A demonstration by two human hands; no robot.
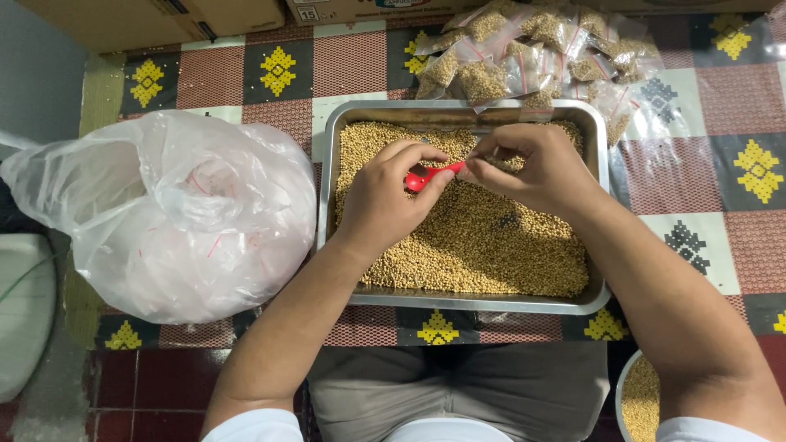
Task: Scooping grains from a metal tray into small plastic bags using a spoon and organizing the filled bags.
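1. A checked mat [246,78] in red, black and white squares with yellow diamond motifs covers the floor, and cardboard boxes [155,18] stand along its far edge.
2. A rectangular metal tray [326,180] sits in the middle of the mat, filled with small tan seeds [491,245].
3. The left hand [385,196] hovers over the seeds, its grip pinched around the bowl end of a small red plastic spoon [426,176].
4. The right hand [536,168] meets it from the other side; its fingertips are pressed together at the spoon's handle end, where a bit of thin clear plastic seems to be held, though this is too small to tell for sure.
5. Beyond the tray lies a heap of small clear packets [524,57] filled with the same seeds, touching the tray's far rim.
6. To the left of the tray rests a large, crumpled translucent plastic bag [180,217].
7. At the lower right edge, part of a round container [640,397] with more seeds shows beside the person's knee.
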